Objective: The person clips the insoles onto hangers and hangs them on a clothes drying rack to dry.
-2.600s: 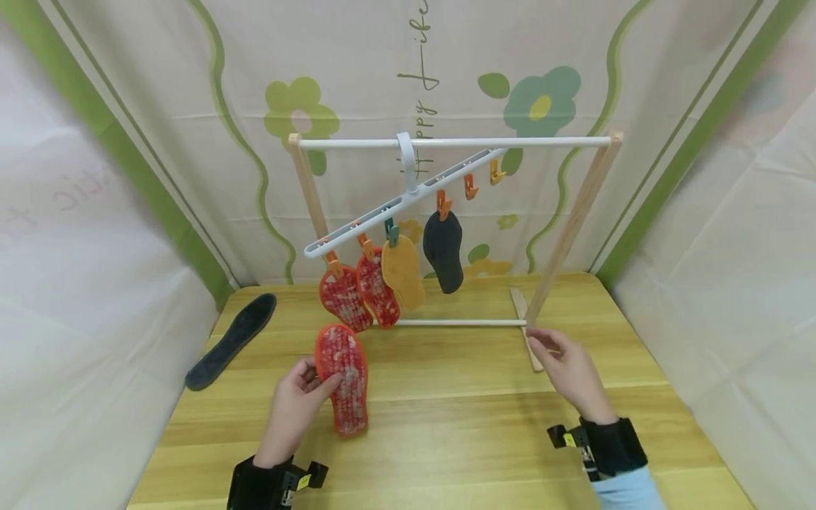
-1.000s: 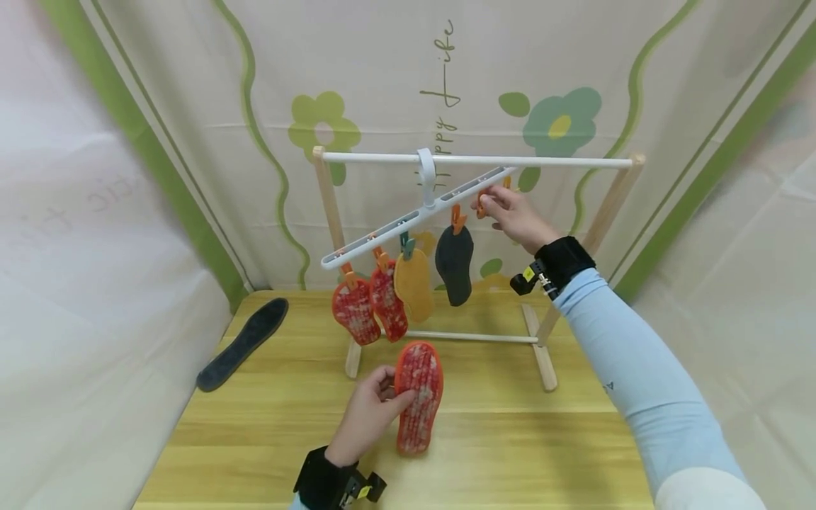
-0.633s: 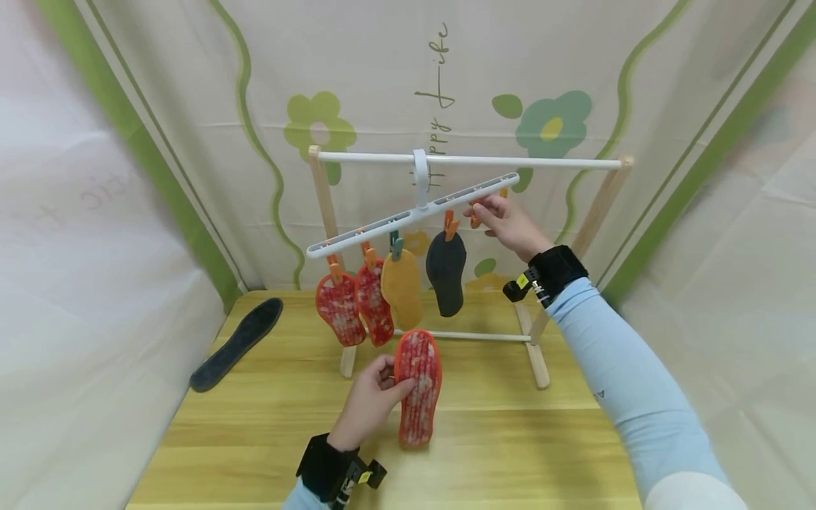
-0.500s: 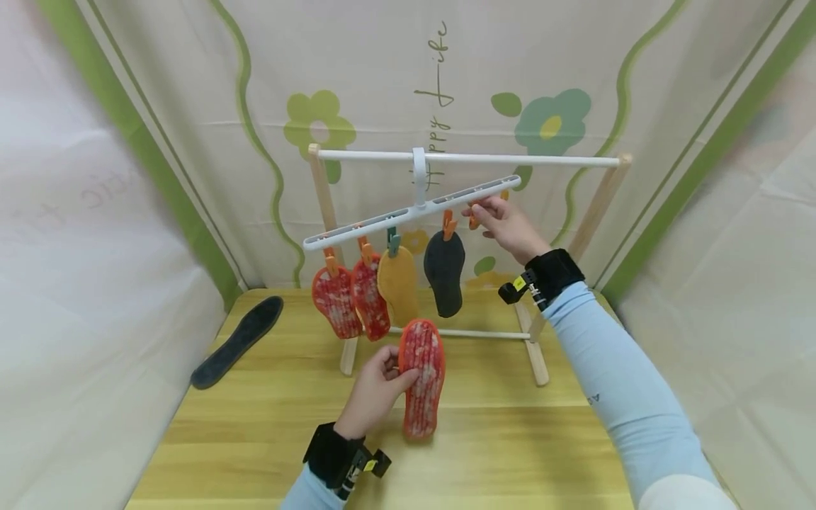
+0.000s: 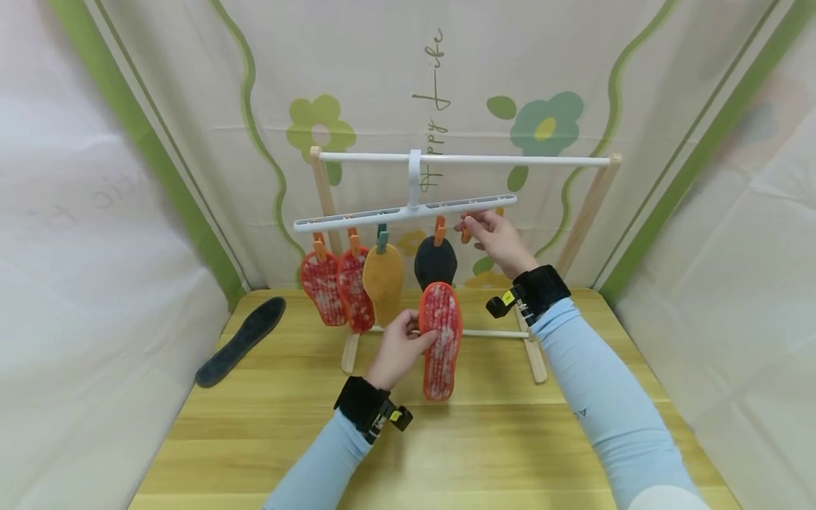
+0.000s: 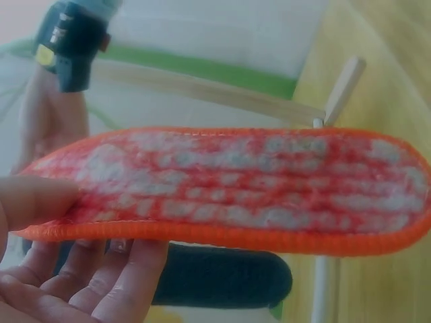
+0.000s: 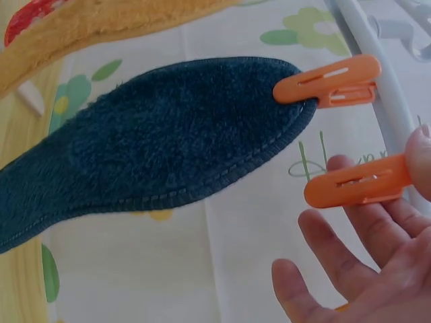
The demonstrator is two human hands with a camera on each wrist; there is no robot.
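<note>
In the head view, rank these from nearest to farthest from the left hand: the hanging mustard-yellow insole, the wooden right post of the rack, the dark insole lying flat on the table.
1. The hanging mustard-yellow insole, just above and left of the left hand.
2. The wooden right post of the rack, off to the right.
3. The dark insole lying flat on the table, far left; close to the post in distance, so this ranking is tentative.

A red-and-white speckled insole (image 5: 440, 340) with orange rim, a dark blue insole (image 7: 155, 158), orange clips (image 7: 357, 182).
</note>
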